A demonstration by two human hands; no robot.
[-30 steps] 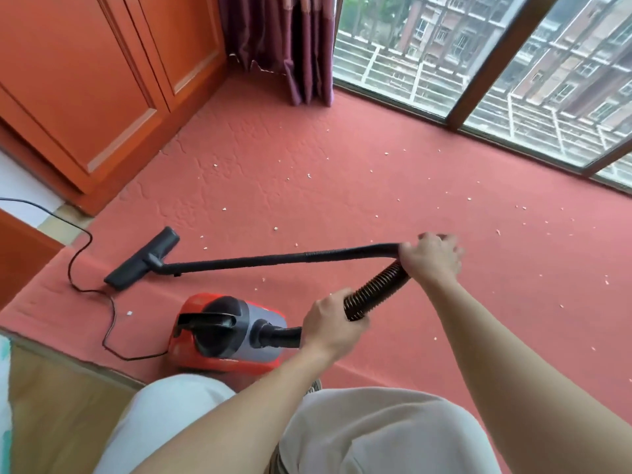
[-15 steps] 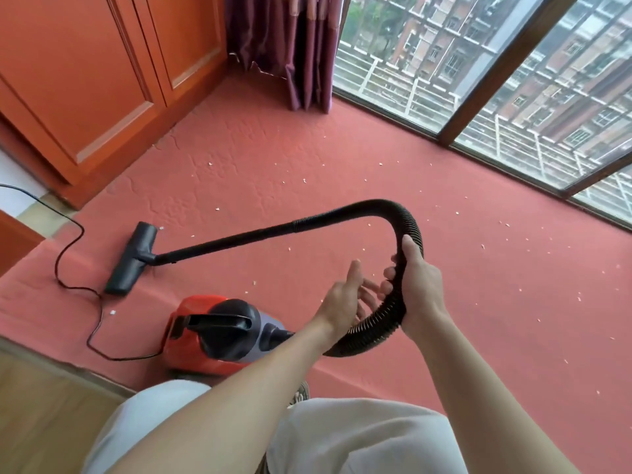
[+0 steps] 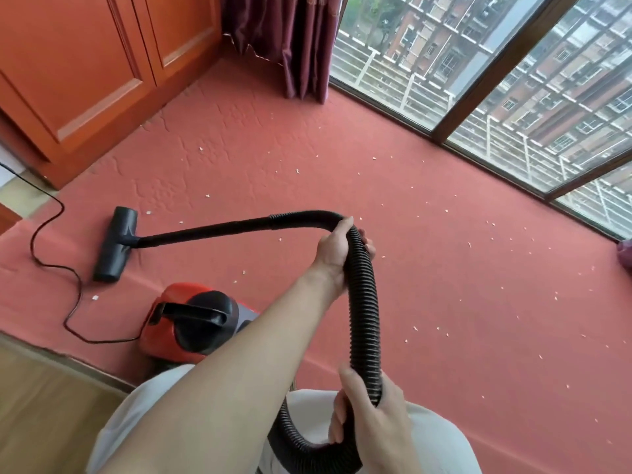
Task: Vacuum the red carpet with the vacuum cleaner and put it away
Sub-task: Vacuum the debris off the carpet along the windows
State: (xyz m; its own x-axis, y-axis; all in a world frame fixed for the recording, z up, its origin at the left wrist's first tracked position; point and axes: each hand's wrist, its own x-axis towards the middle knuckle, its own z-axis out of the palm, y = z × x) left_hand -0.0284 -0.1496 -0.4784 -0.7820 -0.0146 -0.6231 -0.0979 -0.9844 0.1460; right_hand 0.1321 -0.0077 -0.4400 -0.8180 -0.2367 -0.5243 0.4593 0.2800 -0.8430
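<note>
The red carpet [image 3: 444, 268] is dotted with small white crumbs. A red and grey vacuum cleaner [image 3: 171, 330] sits at the carpet's near left edge, partly behind my left forearm. Its black ribbed hose [image 3: 364, 302] loops from near my lap up to a bend, where it joins the black wand [image 3: 205, 230]. The wand runs left to the floor head [image 3: 114, 244], which lies flat on the carpet. My left hand [image 3: 337, 249] grips the hose at the bend. My right hand [image 3: 369, 408] grips it lower down, over my knees.
A black power cord [image 3: 73, 295] snakes over the carpet's left edge. Orange wooden cabinet doors [image 3: 85, 70] stand at the far left, a purple curtain [image 3: 294, 46] in the corner, and floor-length windows [image 3: 496, 97] along the right. Wooden flooring [image 3: 41, 412] lies lower left.
Both hands have shifted along the hose: the left went up to the bend by the wand, the right slid down toward my lap. The hose loop has stretched longer, and the floor head has turned.
</note>
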